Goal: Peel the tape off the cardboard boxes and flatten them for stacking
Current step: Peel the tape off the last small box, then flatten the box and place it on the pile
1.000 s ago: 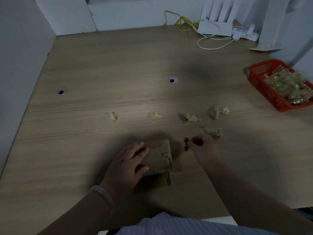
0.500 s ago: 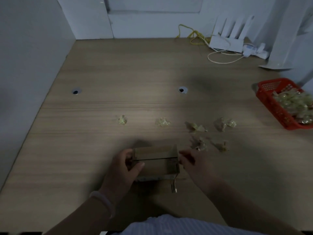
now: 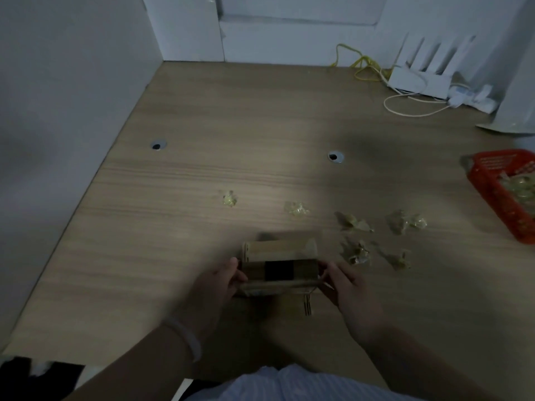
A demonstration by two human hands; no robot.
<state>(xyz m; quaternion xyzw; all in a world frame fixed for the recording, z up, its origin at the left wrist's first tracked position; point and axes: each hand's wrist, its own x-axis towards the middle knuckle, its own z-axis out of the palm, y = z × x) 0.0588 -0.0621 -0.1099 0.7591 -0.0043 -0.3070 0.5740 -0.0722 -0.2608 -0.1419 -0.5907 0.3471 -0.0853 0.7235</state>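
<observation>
A small brown cardboard box sits near the table's front edge, its top flaps spread so a dark opening shows in the middle. My left hand grips the box's left end with curled fingers. My right hand holds the right end the same way. Several crumpled balls of peeled tape lie on the wooden table just beyond and to the right of the box.
A red basket holding more crumpled tape stands at the right edge. A white router with yellow and white cables sits at the back right. Two round cable holes mark the table. A grey wall rises on the left.
My right hand dropped a tape ball and came back to the box's right end. The box has been turned and its top flaps opened, both hands now holding it.
</observation>
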